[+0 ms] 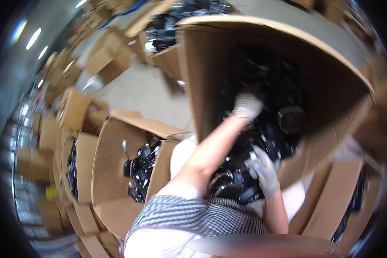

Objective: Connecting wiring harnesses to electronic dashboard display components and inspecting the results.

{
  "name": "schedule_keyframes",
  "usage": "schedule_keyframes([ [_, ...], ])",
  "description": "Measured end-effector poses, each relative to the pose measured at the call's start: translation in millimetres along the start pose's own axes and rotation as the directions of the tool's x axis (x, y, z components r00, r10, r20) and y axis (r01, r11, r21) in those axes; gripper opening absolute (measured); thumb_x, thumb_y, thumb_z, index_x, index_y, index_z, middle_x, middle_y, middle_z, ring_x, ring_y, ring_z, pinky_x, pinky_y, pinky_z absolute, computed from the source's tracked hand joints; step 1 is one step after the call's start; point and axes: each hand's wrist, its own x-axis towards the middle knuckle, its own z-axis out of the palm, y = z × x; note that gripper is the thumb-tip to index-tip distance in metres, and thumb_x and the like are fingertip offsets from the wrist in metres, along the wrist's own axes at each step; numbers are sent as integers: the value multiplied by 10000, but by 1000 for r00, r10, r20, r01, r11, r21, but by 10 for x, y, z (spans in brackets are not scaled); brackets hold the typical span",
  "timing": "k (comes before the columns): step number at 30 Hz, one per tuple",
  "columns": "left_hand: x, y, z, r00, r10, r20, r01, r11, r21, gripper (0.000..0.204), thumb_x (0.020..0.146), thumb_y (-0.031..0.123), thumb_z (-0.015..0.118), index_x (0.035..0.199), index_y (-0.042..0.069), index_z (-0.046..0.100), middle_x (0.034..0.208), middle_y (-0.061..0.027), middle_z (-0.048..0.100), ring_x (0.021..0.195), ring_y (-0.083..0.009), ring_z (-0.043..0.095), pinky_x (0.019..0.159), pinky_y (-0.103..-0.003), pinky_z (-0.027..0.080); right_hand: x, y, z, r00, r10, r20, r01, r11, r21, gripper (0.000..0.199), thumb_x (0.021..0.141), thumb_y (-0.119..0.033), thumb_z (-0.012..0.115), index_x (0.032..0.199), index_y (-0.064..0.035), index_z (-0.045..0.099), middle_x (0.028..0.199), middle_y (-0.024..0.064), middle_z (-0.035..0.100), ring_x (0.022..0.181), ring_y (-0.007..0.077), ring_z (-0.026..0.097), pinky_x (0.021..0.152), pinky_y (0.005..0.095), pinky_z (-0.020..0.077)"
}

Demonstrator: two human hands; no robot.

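Note:
A large, deep cardboard box stands in front of me, with many black, glossy items heaped inside. My left hand, in a pale glove, reaches far into it among the dark things; its fingers are blurred and sunk in shadow. Nearer to me, my right hand, gloved too, is bent over the heap, its fingers closed round a small, pale, shiny piece whose kind I cannot make out. A dark rounded item lies by the right wall. A black round-shaped item lies close to my body.
To my left an opened cardboard box holds more black items. Another carton of black items stands beyond the big box. At right is a further carton. Several brown boxes are stacked on the grey floor.

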Motion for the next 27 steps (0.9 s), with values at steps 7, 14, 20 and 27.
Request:
schedule_keyframes([
  [7, 575, -606, 884, 997, -9, -71, 18, 993, 119, 324, 825, 265, 555, 1120, 140, 612, 1052, -164, 620, 975, -326, 593, 853, -421, 464, 57, 44, -69, 966, 255, -43, -256, 914, -314, 361, 852, -324, 648, 1033, -13, 622, 547, -15, 498, 425, 40, 358, 397, 181, 253],
  [14, -137, 37, 251, 889, 138, 437, -20, 964, -265, 404, 931, 429, 407, 1154, 150, 594, 1064, -142, 631, 989, -326, 596, 838, -390, 477, 31, 1, -139, 985, -16, -171, -6, 992, -128, 457, 886, -252, 599, 1245, 8, 487, 773, 2, 557, 558, 18, 403, 455, 145, 292],
  [20, -1343, 100, -580, 943, 150, 296, -32, 929, -369, 421, 956, 358, 385, 1155, 37, 570, 1028, -138, 643, 893, -333, 620, 801, -363, 490, -75, -82, -20, 903, -221, -368, 154, 967, -204, 340, 918, -174, 541, 1207, 3, 530, 992, 25, 565, 809, 47, 521, 667, 143, 385],
  [27, -2126, -36, -1027, 828, 108, 551, 105, 934, -341, 483, 876, 304, 497, 1286, 48, 468, 906, -199, 633, 854, -368, 596, 741, -448, 455, -324, 130, 262, 939, -324, -116, 177, 744, -644, 367, 873, -139, 527, 1211, 1, 548, 804, 44, 632, 694, 126, 604, 665, 245, 479],
])
